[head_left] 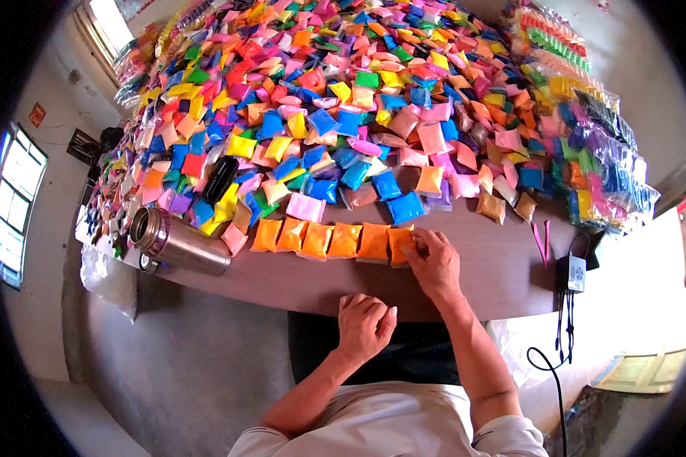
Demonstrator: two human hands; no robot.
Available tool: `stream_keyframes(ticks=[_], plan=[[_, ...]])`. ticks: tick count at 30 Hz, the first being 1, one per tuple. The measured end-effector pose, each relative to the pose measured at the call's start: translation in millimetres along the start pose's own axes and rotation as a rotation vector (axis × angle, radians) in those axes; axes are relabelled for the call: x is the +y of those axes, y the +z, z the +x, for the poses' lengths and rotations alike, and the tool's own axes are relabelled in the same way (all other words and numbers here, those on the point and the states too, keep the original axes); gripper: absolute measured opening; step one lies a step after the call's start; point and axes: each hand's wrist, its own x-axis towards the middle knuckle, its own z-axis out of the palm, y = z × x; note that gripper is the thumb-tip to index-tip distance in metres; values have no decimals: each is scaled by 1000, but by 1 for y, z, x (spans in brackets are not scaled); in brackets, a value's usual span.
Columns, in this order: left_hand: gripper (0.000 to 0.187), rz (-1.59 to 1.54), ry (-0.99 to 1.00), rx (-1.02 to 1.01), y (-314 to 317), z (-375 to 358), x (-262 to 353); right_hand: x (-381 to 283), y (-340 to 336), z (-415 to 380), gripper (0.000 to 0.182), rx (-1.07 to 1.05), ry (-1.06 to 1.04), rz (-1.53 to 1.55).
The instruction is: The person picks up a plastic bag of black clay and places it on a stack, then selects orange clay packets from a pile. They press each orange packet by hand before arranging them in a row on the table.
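Six or so would be a count, so: several orange packets [316, 239] lie side by side in a row near the front of the brown table [495, 282]. At the right end of that row, my right hand [434, 263] has its fingers closed on the last orange packet [398, 245], covering its right side. My left hand [364, 326] rests at the table's front edge, below the row. Its fingers are curled in and nothing shows in them.
A large heap of small colourful packets [320, 91] covers the back of the table. A steel flask [183, 242] lies at the left. Bagged packets [606, 164] are stacked at the right, near a small grey box [571, 274] with cables and a pink strip [542, 244].
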Motion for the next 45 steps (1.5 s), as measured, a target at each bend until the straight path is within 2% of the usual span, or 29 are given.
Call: stream_keyframes(ticks=[7, 17, 25, 28, 30, 31, 33, 37, 39, 41, 43, 45], plan=[[18, 31, 18, 23, 3, -3, -1, -10, 9, -2, 26, 84, -24, -108], [20, 104, 74, 51, 7, -3, -2, -10, 11, -1, 23, 16, -30, -74], [20, 149, 30, 40, 9, -5, -1, -10, 13, 0, 20, 19, -49, -43], [22, 169, 24, 16, 9, -5, -2, -3, 12, 6, 18, 8, -29, 9], [22, 183, 10, -4, 8, -5, -1, 7, 8, 18, 14, 31, -9, 226], [22, 148, 13, 9, 8, -4, 0, 13, 5, 26, 14, 32, -9, 228], [22, 118, 13, 21, 7, -3, 0, 21, -5, 51, 9, 299, -51, 67], [21, 137, 16, -1, 7, -4, -2, 31, -48, 112, 22, 649, -225, -57], [19, 150, 12, -13, 7, -5, -3, 73, -49, 157, 27, 749, -183, -97], [19, 142, -12, -33, 6, -5, -2, 97, -60, 190, 25, 695, -41, -78], [19, 145, -26, -42, 4, -4, 0, 122, -70, 220, 23, 917, -304, -159], [20, 150, -46, -45, 5, -3, 0, 133, -78, 239, 22, 847, -120, -74]])
